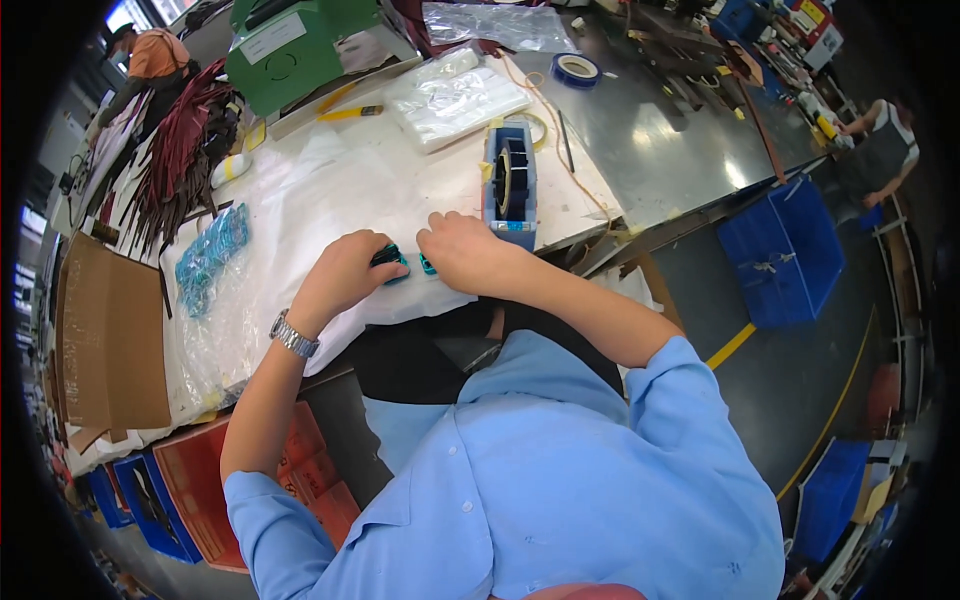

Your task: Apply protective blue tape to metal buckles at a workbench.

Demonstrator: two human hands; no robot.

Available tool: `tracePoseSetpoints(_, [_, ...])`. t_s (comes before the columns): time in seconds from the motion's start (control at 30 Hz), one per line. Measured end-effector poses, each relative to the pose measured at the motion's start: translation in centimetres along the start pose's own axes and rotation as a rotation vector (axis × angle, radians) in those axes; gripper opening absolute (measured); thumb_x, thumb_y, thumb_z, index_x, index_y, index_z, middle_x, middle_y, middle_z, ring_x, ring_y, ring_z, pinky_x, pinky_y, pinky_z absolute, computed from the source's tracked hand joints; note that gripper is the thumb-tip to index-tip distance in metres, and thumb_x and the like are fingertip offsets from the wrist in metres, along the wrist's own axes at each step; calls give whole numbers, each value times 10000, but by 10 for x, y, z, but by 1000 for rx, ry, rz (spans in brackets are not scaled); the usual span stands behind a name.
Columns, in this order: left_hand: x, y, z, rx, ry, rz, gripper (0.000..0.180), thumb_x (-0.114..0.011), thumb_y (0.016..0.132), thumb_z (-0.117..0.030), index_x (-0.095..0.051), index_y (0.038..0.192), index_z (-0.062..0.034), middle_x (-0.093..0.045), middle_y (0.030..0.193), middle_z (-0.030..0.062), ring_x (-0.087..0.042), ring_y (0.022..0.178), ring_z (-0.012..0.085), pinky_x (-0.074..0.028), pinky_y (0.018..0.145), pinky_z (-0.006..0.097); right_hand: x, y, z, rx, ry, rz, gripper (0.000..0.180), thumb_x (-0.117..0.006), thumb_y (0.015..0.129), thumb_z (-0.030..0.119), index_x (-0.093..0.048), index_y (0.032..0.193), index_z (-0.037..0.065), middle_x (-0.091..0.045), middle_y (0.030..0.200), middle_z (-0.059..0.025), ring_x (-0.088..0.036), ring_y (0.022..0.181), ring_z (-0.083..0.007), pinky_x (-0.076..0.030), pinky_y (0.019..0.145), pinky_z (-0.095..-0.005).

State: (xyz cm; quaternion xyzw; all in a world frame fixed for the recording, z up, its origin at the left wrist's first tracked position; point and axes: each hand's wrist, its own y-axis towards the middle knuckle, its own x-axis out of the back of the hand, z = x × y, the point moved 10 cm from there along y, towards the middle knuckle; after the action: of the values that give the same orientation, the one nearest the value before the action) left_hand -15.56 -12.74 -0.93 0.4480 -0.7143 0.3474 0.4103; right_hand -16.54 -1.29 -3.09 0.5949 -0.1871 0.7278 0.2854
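Near the front edge of the white-covered table, my left hand is closed on a small teal-and-black piece, whose exact kind I cannot make out. Just to its right, my right hand has its fingers curled down on a second small teal piece, mostly hidden under them. A narrow gap separates the two hands. Beyond my right hand stands a blue tape dispenser with a dark roll in it. On the left lies a pile of shiny teal wrapped pieces on clear plastic.
An open cardboard box borders the table's left side. Farther back are a green machine, a yellow knife, plastic bags, a blue tape roll and dark red strips. Two people work at the far sides. Blue bins stand on the floor.
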Motion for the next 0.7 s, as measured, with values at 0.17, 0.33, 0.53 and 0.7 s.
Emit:
tracePoseSetpoints(0.17, [0, -4, 0, -51, -13, -84, 259, -696, 1014, -254, -748, 1015, 0, -716, 941, 215, -685, 905, 418, -538, 829, 488, -4, 6, 6, 14, 9, 92, 203, -699, 855, 42, -681, 1043, -33, -684, 1076, -229, -712, 1023, -397, -599, 857, -511])
tracePoseSetpoints(0.33, [3, -30, -15, -26, 47, -238, 261, -631, 1061, -240, -755, 1049, -11, -738, 977, 204, -699, 941, 418, -543, 837, 481, -4, 0, 17, 75, -10, 39, 206, -681, 861, 24, -662, 1058, -32, -686, 1052, -225, -712, 991, -399, -594, 837, -511])
tracePoseSetpoints(0.53, [9, -30, -4, -21, -78, -325, 237, -666, 1028, -218, -774, 1094, -17, -768, 977, 200, -727, 911, 405, -558, 826, 466, -6, -9, 10, 96, -74, -5, 243, -696, 876, 62, -655, 1098, -27, -687, 1081, -218, -703, 1019, -389, -592, 828, -499])
tracePoseSetpoints(0.7, [2, -21, 2, 35, -79, -177, 213, -708, 992, -189, -774, 1097, -15, -754, 978, 191, -708, 915, 384, -558, 865, 463, -9, -6, 6, 66, -40, 35, 301, -664, 895, 16, -586, 1181, -39, -640, 1119, -216, -658, 1073, -397, -556, 915, -493])
